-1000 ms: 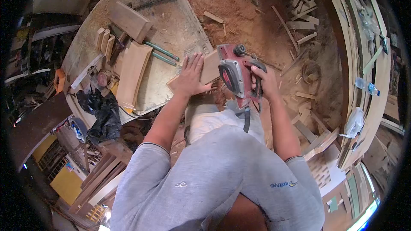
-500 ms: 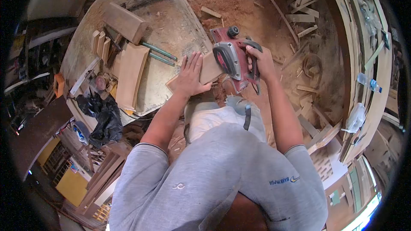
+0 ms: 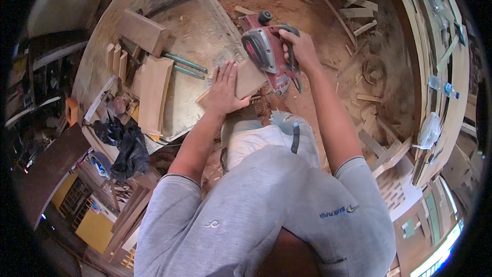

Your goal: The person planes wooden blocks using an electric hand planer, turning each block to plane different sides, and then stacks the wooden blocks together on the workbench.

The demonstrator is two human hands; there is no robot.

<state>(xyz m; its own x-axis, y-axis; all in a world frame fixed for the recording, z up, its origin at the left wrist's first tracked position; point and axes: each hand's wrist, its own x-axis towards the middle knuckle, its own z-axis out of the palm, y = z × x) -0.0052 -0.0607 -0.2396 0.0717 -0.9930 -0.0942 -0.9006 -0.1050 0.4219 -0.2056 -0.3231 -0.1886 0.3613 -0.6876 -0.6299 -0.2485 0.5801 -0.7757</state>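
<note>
at the edge of the workbench (image 3: 197, 18), the board (image 3: 252, 79) lies under the left hand (image 3: 224, 91), fingers slightly apart, while the right hand (image 3: 299, 50), fingers clamped on the planer (image 3: 269, 51), had best keep it level and clear of the other.

My left hand (image 3: 221, 95) lies palm down, its fingers (image 3: 232, 74) stretched forward close together, the thumb (image 3: 242, 103) spread out to the right. My left forearm (image 3: 196, 146) angles inward behind it. My right hand (image 3: 300, 51) reaches farther forward, curled in a firm grip, and my right forearm (image 3: 333, 115) runs inward to it in a nearly straight line. Both forearms are bare.
</note>
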